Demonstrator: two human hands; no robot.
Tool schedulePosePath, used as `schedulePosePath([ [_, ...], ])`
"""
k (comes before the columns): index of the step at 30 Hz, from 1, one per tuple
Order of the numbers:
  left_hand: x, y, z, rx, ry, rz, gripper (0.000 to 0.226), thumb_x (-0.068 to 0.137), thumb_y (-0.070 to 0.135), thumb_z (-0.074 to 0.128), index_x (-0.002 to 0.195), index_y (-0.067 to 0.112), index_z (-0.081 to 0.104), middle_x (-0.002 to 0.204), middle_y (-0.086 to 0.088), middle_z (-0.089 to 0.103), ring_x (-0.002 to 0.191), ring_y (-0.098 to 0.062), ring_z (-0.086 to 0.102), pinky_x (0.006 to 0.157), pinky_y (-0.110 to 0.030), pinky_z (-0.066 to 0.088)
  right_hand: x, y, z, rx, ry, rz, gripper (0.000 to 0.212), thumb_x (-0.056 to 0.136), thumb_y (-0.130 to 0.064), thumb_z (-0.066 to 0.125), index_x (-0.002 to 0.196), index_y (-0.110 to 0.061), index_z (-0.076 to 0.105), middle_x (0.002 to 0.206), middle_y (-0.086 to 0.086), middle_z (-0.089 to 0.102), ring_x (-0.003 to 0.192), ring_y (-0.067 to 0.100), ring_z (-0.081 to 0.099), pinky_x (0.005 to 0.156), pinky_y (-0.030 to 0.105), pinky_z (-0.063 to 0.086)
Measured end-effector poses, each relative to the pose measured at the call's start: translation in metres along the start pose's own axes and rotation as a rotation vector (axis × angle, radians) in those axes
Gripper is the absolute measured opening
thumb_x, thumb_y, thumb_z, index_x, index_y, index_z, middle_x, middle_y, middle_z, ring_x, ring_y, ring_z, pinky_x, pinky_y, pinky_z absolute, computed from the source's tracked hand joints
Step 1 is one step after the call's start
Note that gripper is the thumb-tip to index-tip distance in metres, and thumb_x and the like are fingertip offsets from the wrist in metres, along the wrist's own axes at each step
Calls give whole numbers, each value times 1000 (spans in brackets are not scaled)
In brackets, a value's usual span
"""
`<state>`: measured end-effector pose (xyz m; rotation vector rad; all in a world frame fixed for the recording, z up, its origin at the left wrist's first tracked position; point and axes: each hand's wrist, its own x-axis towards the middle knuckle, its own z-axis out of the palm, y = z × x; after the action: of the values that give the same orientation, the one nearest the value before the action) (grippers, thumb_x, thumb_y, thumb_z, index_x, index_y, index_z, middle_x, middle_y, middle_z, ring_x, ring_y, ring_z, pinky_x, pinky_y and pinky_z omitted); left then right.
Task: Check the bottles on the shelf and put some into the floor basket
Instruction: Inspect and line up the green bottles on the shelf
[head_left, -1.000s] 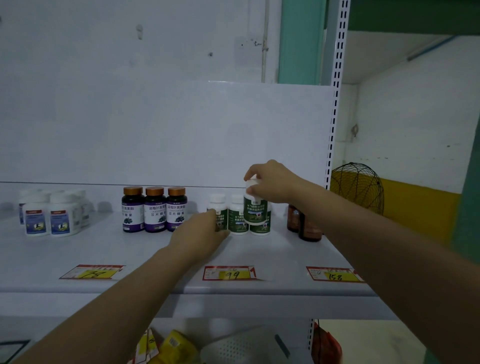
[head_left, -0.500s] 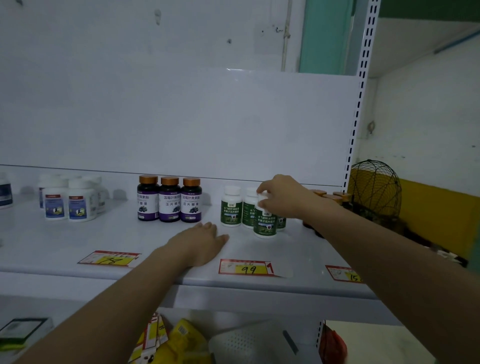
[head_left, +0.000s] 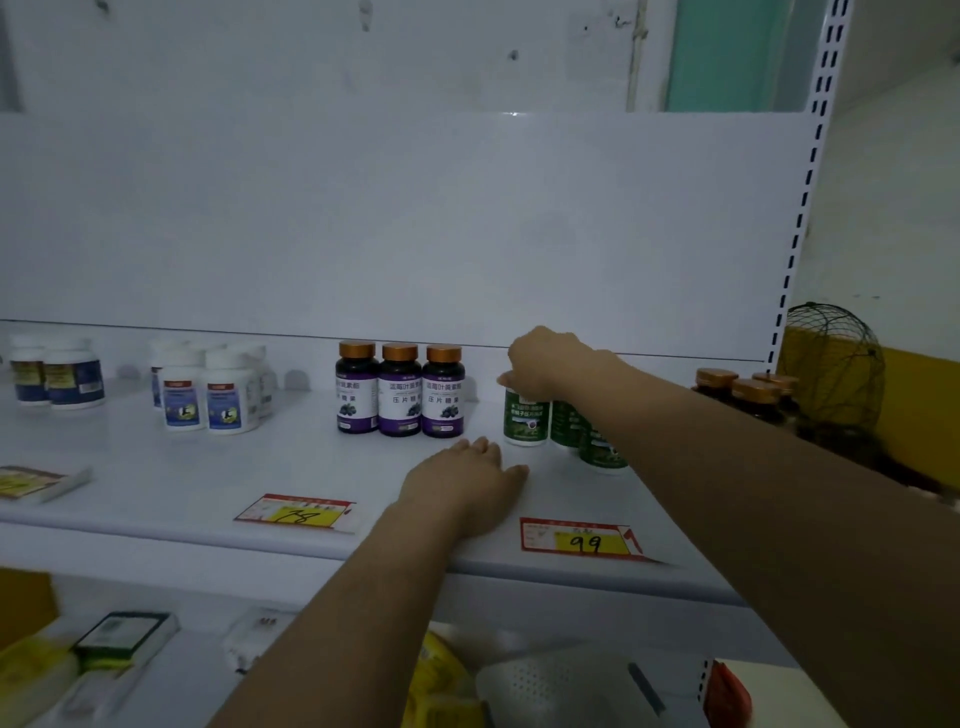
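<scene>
1. Bottles with green labels (head_left: 566, 423) are standing upright in a tight cluster just behind the 99 price tag (head_left: 582, 540) on the white shelf (head_left: 156, 467); the leftmost green-label bottle (head_left: 525, 418) is standing behind the tag's left end, its long axis running vertical
2. Right hand (head_left: 545, 364) is hanging directly over that bottle, its fingers curling down round the cap, which is hiding beneath them
3. Left hand (head_left: 467, 478) is lying flat and relaxed on the shelf just left of the tag, holding nothing, apart from the bottle
4. Right hand is sitting far nearer, so the coming move is looking like a straight upward lift by it, with neighbours crowding the bottle on the side toward the tag's right end
</scene>
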<state>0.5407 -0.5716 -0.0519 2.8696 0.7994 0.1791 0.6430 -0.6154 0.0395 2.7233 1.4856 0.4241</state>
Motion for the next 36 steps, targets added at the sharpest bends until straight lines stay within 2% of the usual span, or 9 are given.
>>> schedulePosePath([
  [7,-9,3,-3,-138,91,-81,56,95,51,36,137,15,40,140,-5,46,124,-20,47,99,-36,39,-8,10,-13,346,128,-51,48,90,-34,61,132,-10,54,133,11,54,121,24,50,96,31,42],
  [13,-32,9,-17,-596,524,45,68,82,48,65,139,27,37,142,4,46,123,-16,48,95,-33,42,-48,16,-55,569,259,-138,52,80,-26,74,128,-13,57,123,3,58,112,16,55,84,20,41],
  [17,-34,11,-25,-874,409,60,88,74,47,73,146,28,27,146,6,40,130,-17,43,104,-38,39,-76,23,-71,697,214,-201,46,81,-23,73,124,-17,60,115,-2,60,102,9,56,84,20,42],
  [19,-36,20,-32,-932,382,164,74,72,35,78,135,24,42,124,9,58,107,-4,57,83,-22,48,-85,28,-75,754,173,-239,43,83,-19,71,125,-15,60,118,-3,61,106,7,55,90,21,42],
  [21,-40,33,-40,-950,416,194,57,72,25,79,122,21,52,102,13,62,89,4,57,66,-13,43,-91,36,-79,837,142,-227,44,84,-18,70,127,-15,59,126,0,60,114,10,55,99,27,43],
  [25,-46,53,-46,-952,552,126,46,71,23,81,106,20,52,85,15,56,74,6,53,57,-12,37,-98,46,-78,944,136,-73,45,82,-39,70,116,-10,64,116,4,65,107,17,61,92,32,52],
  [28,-50,62,-47,-940,510,113,53,70,28,81,111,20,48,94,10,56,78,-2,55,57,-11,38,-101,50,-76,916,175,-46,38,83,-38,70,100,-4,71,100,5,72,95,17,67,87,30,56],
  [32,-58,58,-55,-964,314,175,53,78,31,73,124,17,50,111,7,59,95,-9,56,64,-10,41,-109,57,-78,954,115,-106,30,89,-19,66,114,-3,66,112,7,69,101,17,67,94,30,53],
  [36,-58,58,-61,-888,418,159,54,73,28,78,119,15,53,111,2,63,94,-11,60,64,-13,44,-117,54,-79,947,113,-85,44,90,-33,63,118,1,62,118,13,64,108,21,63,96,35,52],
])
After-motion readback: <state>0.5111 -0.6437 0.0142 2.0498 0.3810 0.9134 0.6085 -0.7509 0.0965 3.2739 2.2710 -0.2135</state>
